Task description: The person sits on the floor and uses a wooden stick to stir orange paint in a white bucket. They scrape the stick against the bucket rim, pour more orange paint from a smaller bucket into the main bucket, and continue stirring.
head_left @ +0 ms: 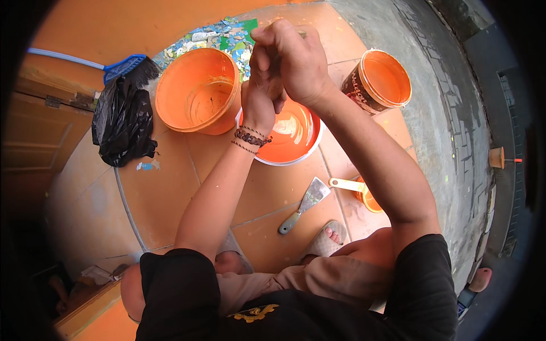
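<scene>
Above the paint bucket (284,163), placed likely for easy reach, left hand (261,98) and right hand (300,63) pressed together, each grip's contents hidden.

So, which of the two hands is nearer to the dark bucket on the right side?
Right. In this view, the right hand is to the left of the dark bucket; the left hand is farther left, beyond the right hand.

Both hands (300,67) overlap over a white-rimmed tub (287,163) that stands between an orange bucket (177,85) and a dark pail (358,91).
</scene>
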Demonstrator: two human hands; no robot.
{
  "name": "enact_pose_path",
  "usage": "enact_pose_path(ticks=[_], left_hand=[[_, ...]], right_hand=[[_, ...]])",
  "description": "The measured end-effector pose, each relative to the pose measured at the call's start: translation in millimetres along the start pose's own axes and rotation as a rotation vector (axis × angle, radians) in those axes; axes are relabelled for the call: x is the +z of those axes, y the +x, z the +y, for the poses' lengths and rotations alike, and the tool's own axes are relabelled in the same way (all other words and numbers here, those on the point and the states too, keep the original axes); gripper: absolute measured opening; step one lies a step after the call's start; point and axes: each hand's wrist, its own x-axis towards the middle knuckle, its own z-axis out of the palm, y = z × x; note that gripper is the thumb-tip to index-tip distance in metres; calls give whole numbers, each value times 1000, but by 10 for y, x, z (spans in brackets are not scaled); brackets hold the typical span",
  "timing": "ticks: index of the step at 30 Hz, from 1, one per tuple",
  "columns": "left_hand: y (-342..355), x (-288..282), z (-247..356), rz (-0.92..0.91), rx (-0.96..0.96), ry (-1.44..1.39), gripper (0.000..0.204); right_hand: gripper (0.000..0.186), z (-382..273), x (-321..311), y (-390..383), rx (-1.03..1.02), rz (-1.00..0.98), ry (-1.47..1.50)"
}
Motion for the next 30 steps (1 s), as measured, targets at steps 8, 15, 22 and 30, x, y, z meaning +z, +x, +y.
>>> enact_pose_path(ticks=[8,15,22,30], left_hand=[[-239,232,-191,-123,-31,-288,50],[185,359,-269,-31,202,-66,40],[194,53,-22,-39,70,125,42],[-205,316,-80,-16,-59,-128,36]], right_hand=[[39,-128,19,-123,108,11,-259],[35,-103,-126,-59,-109,109,-281],[38,0,-35,46,-94,99,-12],[41,-137,-172,-123,31,-53,-92]])
